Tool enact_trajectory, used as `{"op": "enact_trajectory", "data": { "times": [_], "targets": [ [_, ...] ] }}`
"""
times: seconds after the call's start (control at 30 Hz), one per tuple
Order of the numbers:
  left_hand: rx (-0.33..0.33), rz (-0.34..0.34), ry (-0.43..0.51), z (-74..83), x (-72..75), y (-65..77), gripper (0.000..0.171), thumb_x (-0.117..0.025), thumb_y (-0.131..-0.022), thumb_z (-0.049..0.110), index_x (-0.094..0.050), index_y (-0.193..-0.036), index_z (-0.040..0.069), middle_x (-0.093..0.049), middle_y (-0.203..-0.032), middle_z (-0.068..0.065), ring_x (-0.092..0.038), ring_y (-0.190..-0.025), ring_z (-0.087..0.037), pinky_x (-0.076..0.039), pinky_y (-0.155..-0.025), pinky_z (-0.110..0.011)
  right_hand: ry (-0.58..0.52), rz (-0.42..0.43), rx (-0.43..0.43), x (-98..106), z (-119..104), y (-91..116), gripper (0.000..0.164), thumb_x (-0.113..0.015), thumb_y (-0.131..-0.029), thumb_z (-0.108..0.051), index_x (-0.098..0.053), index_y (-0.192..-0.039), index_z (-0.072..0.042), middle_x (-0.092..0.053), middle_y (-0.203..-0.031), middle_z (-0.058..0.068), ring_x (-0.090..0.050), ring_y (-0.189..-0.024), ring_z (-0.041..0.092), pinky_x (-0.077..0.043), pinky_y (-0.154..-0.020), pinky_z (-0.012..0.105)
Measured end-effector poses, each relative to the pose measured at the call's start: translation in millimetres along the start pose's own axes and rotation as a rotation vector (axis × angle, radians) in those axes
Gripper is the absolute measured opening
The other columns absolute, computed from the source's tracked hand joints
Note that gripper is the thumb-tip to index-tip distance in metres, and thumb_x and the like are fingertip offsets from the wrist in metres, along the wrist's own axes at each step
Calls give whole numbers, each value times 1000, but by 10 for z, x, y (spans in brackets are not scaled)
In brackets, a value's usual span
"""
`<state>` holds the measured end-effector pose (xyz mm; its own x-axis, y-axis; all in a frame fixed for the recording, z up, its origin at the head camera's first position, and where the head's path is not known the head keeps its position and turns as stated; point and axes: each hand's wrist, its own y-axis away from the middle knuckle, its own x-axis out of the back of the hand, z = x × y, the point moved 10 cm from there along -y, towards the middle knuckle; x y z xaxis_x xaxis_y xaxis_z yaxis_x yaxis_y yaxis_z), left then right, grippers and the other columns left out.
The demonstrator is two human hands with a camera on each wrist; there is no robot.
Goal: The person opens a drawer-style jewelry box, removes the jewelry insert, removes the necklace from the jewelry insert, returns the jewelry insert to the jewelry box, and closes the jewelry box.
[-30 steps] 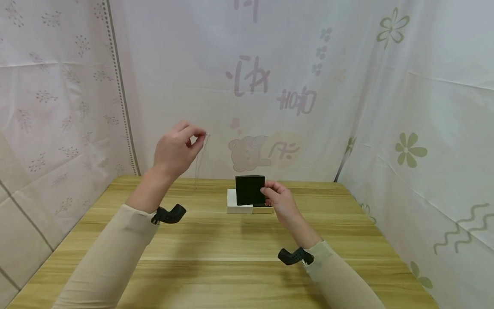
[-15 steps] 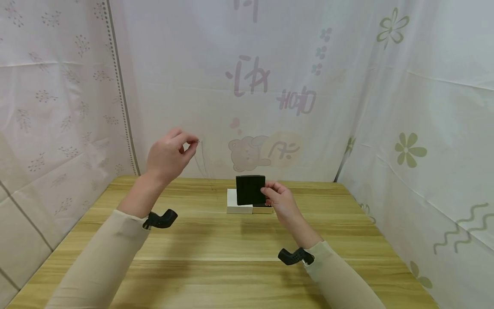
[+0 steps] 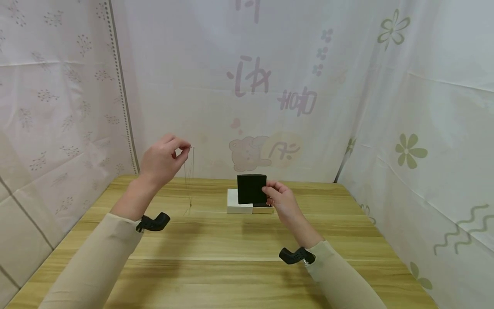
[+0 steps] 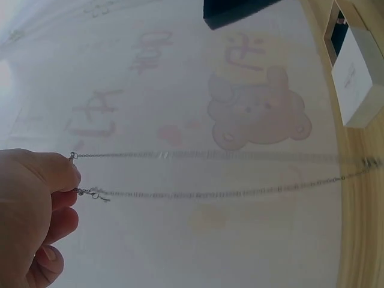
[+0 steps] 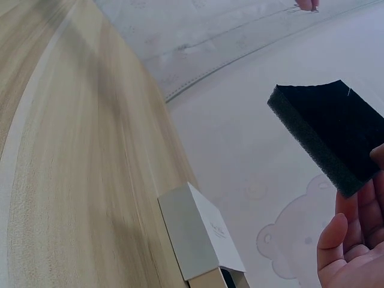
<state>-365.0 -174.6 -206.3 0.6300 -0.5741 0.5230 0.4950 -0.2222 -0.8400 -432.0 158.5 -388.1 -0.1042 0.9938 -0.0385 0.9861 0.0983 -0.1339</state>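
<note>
Left wrist: left hand (image 4: 30, 210), fingers (image 4: 65, 221) clamped on thin silver-coloured chain necklace (image 4: 177, 195), dangling; right wrist: right hand (image 5: 360, 246), fingers pinching square black foam pad (image 5: 333, 126); head: necklace left of pad, over wooden desk (image 3: 231, 266) bearing oblong white box (image 3: 240, 209).

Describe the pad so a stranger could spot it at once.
Find the wooden table, then the white box toward its far edge. In the head view, the pad partly covers that box, held up by the right hand. It is the flat black square with a spongy edge, unlike the smooth white box.
</note>
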Motion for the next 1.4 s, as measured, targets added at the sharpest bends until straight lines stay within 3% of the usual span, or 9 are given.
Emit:
{"op": "enact_trajectory", "data": {
  "times": [0.53, 1.0, 1.27, 1.4],
  "targets": [
    [99, -104, -53, -350, -120, 285, 6, -78, -100, 4, -82, -103, 7, -74, -98, -10, -68, -76, -28, -52, -59, -36, -18, 9, 3, 11, 18, 7, 10, -65, -107, -6, -68, -100, -13, -62, -96, -4, -54, -87, 15, -53, -73, 23],
    [242, -291, -99, -757, -325, 543, 8, -73, -104, 9, -81, -107, 8, -74, -106, -12, -71, -84, -30, -56, -62, -42, -16, 2, 4, -16, 37, 4, 8, -66, -106, -7, -68, -100, -12, -64, -97, -5, -55, -86, 14, -53, -72, 22],
    [302, -421, -132, -932, -468, 680, 11, -73, -105, 13, -81, -109, 8, -75, -109, -13, -72, -84, -29, -53, -57, -37, 7, 4, 1, -11, 44, 1, 8, -64, -108, -7, -69, -102, -11, -64, -98, -6, -56, -88, 13, -54, -74, 22],
    [340, -501, -123, -1031, -582, 779, 13, -72, -106, 15, -81, -112, 8, -75, -111, -14, -73, -89, -31, -56, -61, -40, 8, 5, -2, -14, 45, 6, 7, -63, -108, -7, -69, -105, -8, -64, -96, -6, -57, -88, 12, -54, -75, 22]
  ]
}}
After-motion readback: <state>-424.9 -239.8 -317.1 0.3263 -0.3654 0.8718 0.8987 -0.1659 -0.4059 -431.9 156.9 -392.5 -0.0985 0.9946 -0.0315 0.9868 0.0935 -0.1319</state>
